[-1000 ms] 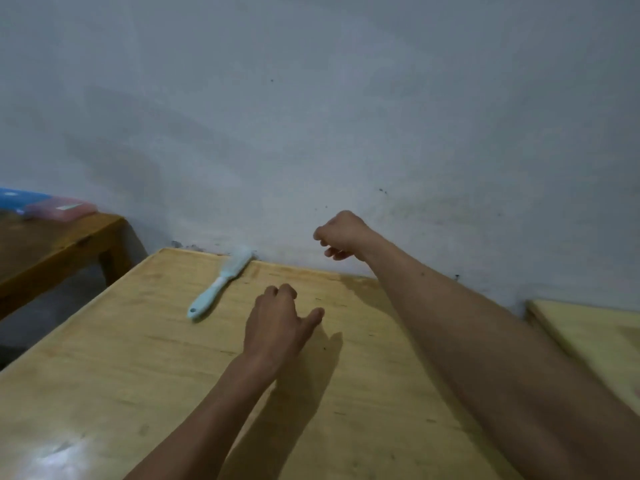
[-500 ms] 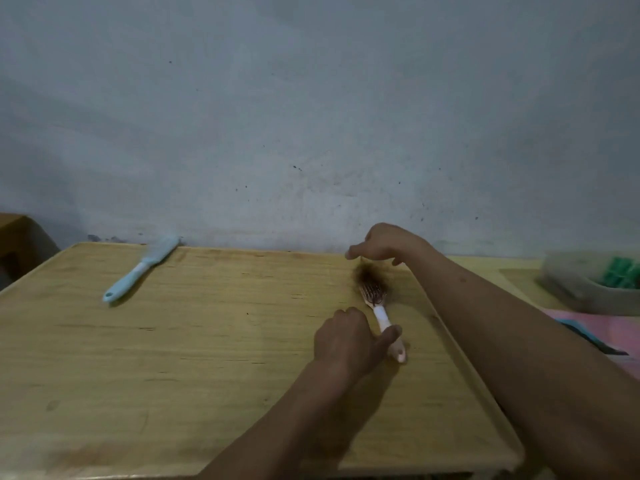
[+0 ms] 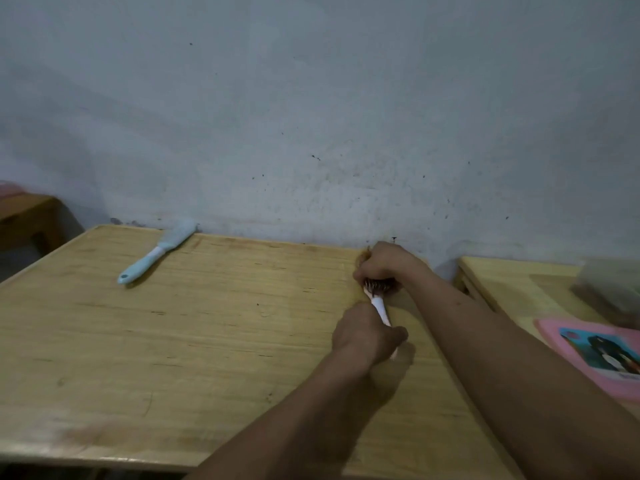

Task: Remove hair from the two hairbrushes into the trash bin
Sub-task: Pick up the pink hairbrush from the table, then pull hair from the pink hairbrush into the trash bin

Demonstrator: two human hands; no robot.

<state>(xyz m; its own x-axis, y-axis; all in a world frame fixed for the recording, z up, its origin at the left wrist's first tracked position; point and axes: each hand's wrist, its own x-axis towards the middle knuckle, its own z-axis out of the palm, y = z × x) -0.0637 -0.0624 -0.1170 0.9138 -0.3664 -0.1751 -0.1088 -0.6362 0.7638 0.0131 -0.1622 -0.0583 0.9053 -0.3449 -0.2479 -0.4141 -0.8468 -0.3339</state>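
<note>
Head view. The left hand [image 3: 367, 336] is wrapped around the white handle of the hairbrush [image 3: 379, 299], pinning it low against the table [image 3: 207, 341]; this anchors the brush so that pulling on the head does not drag it along. Just beyond the left hand, the right hand [image 3: 384, 263] sits over the bristle head with fingers curled down into the dark hair [image 3: 379, 285] caught there, apparently pinching a tuft; the exact fingertip contact is hidden under the knuckles. The brush lies handle toward the person, head away, which leaves the bristles open to the far hand.

The second hairbrush [image 3: 157, 252], pale blue, lies well apart to the left of both hands, near the table's far edge by the wall, untouched; it is judged to be waiting its turn.

To the right of the right forearm, on a neighbouring table, lie a pink card [image 3: 595, 358] and a blurred container [image 3: 613, 285]. No trash bin is visible, so the pulled hair will have to be carried out of frame.
</note>
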